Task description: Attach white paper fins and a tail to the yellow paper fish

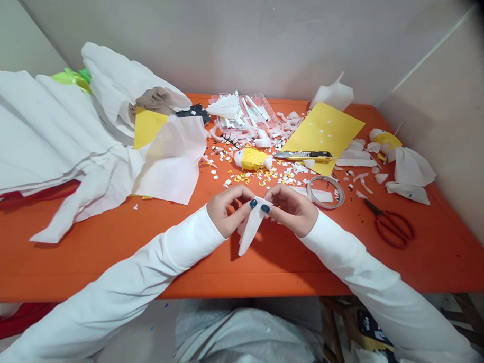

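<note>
White strip (pixel 250 232): upper end partly covered, pinched by left hand (pixel 234 209) and right hand (pixel 291 209) (underside unseen). Long axis slants; free end points toward wearer, slightly left.

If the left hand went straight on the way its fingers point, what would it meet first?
Beyond the white piece it pinches, the left hand would most likely meet the right hand, whose fingertips are at the same piece; the exact gap in depth is unclear.

head view | faces forward and down | near, above orange table (pixel 109 236)
</note>
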`<state>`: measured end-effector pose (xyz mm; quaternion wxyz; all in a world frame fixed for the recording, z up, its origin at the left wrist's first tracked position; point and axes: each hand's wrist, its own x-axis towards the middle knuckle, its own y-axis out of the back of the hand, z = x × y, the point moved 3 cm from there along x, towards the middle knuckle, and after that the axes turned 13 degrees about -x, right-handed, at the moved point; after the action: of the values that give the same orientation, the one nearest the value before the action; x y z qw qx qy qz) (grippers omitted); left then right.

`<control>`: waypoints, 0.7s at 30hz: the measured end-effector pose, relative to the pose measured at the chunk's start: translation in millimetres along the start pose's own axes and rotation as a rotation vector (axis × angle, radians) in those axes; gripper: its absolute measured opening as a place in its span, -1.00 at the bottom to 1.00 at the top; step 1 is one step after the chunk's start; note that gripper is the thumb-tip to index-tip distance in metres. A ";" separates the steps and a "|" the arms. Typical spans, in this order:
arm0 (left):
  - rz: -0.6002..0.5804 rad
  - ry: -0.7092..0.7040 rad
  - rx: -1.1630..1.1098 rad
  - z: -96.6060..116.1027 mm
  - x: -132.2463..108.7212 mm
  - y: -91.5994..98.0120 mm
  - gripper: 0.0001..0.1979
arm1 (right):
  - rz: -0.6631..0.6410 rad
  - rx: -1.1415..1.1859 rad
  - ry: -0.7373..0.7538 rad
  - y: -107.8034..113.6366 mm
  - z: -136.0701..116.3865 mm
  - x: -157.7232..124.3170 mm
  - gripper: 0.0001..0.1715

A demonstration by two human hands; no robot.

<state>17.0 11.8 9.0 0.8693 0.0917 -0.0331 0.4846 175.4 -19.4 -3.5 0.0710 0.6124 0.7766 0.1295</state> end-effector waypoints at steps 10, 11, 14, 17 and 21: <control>0.080 -0.409 0.441 7.4 -1.0 7.3 -0.90 | 0.095 0.112 -0.164 -3.6 1.5 -0.7 -0.70; 0.081 -0.493 0.529 9.8 -1.3 7.9 -0.91 | 0.107 0.126 -0.188 -4.2 1.3 -0.9 -0.70; 0.103 -0.628 0.713 14.8 -2.2 9.3 -0.91 | 0.130 0.125 -0.199 -4.9 -0.1 -1.2 -0.71; 0.126 -0.612 0.721 16.9 -2.5 10.2 -0.90 | 0.161 0.063 -0.165 -4.0 -0.5 -1.8 -0.75; 0.123 -0.549 0.645 17.5 -2.6 9.7 -0.89 | 0.199 -0.044 -0.105 -3.0 -0.5 -2.7 -0.77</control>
<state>7.9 11.3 27.0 0.7245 0.4824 -0.1152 0.4787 173.1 -22.8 -4.0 0.1116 0.6907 0.7042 0.1207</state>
